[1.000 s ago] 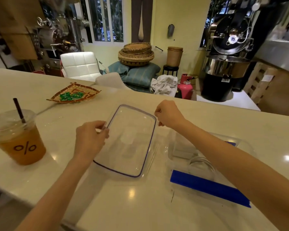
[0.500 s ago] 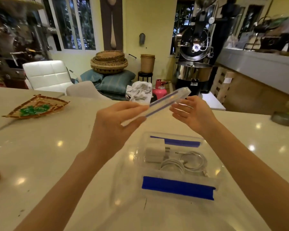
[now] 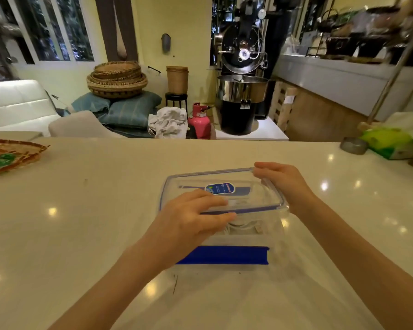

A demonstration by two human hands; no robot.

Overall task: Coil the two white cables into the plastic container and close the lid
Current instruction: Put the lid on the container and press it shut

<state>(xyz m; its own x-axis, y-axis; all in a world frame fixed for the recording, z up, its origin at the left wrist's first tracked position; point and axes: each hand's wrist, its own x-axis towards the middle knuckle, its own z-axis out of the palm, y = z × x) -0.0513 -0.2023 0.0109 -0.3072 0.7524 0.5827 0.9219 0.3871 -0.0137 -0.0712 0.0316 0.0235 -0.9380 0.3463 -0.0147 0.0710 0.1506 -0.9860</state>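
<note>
A clear plastic container (image 3: 275, 236) with a blue clip flap (image 3: 224, 255) on its near side stands on the pale counter (image 3: 86, 222). Coiled white cables (image 3: 242, 228) show dimly through its wall. The transparent lid (image 3: 243, 184), blue-edged with a blue sticker, lies flat over the container's top. My left hand (image 3: 188, 220) grips the lid's near left edge, fingers on top. My right hand (image 3: 281, 181) holds the lid's far right corner. Whether the lid is seated all round I cannot tell.
A woven tray (image 3: 12, 154) with green sweets lies at the counter's far left. A small grey dish (image 3: 354, 145) and a green tissue box (image 3: 393, 142) sit at the far right. Beyond the counter are chairs, baskets and a coffee roaster.
Both hands have brought the lid down from mid-air, where it was tilted on edge, and turned it flat over the container. My view has shifted right.
</note>
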